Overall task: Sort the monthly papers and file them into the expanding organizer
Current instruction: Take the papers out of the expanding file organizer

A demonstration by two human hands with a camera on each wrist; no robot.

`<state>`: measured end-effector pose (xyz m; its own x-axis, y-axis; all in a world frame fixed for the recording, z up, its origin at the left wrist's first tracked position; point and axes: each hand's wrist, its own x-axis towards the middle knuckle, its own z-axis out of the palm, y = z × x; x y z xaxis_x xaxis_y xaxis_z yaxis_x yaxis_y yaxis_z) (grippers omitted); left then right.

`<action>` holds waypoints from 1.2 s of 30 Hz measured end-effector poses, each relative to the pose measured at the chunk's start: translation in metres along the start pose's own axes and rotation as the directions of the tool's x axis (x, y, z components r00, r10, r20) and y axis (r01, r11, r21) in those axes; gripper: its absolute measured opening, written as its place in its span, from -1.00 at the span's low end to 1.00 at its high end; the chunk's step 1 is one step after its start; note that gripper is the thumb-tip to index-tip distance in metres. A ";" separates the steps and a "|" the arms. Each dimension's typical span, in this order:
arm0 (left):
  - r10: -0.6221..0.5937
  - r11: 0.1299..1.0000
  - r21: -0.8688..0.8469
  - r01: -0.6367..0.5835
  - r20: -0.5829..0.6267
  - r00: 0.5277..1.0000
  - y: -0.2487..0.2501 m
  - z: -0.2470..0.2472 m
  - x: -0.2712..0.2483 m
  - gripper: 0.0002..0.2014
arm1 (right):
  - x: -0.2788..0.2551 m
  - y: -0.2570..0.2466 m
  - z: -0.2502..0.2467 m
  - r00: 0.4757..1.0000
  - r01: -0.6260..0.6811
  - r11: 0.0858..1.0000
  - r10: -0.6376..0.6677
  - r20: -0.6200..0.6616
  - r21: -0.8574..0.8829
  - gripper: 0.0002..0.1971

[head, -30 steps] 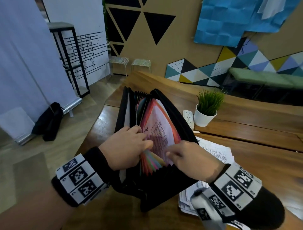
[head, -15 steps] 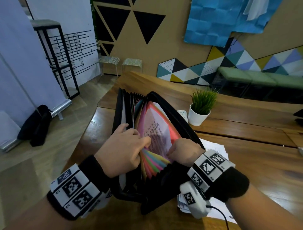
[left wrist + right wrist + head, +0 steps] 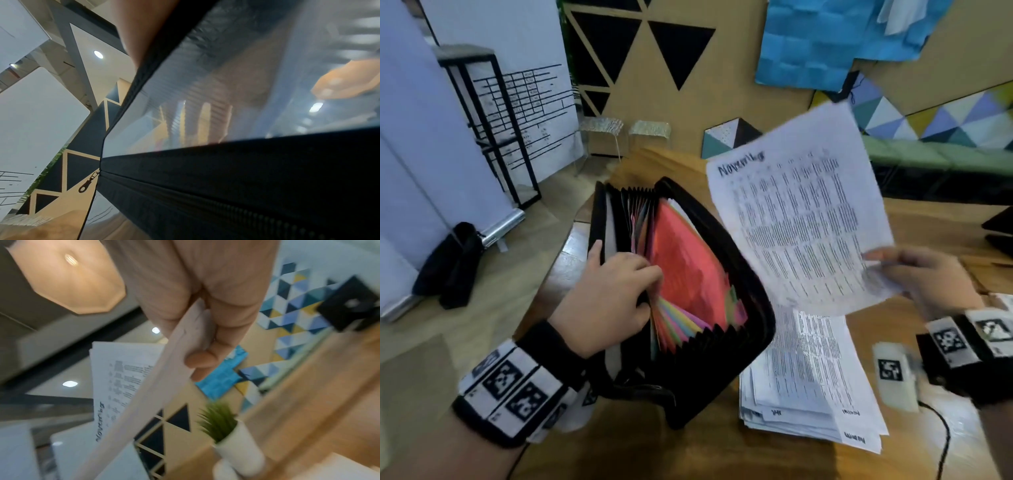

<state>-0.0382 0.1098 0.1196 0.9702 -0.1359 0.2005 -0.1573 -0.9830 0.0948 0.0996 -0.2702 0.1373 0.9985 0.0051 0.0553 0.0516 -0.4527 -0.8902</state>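
Right hand pinching November sheet — above organizer; left hand parting dividers

Office lounge: wooden table, geometric wall panels, green bench.

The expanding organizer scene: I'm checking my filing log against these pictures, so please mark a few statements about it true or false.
1. The right hand holds a printed sheet in the air. True.
2. The organizer is zipped shut. False: it stands open, coloured dividers showing.
3. The left hand lies flat on the table. False: its fingers reach in among the dividers.
4. A paper stack lies on the table right of the organizer. True.
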 end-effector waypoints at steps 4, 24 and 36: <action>0.051 0.998 -0.027 -0.051 0.010 0.999 -0.004 -0.007 0.000 -0.86 | -0.012 0.103 0.002 0.964 -0.265 0.964 0.264 -0.039 -0.021 -0.70; 0.076 0.997 -0.050 -0.066 0.262 0.962 0.014 -0.029 0.026 -0.36 | -0.078 -0.100 0.070 0.917 0.371 0.926 -0.352 0.185 -0.075 -0.90; 0.100 0.994 -0.048 -0.098 0.052 0.994 0.007 -0.008 0.028 -0.75 | -0.075 -0.082 0.149 0.911 0.313 0.661 -0.007 0.411 -0.682 -0.71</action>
<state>-0.0134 0.1001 0.1335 0.9578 -0.2398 0.1584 -0.2600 -0.9579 0.1219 0.0240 -0.1001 0.1390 0.9182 0.3743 -0.1297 0.3323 -0.9059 -0.2626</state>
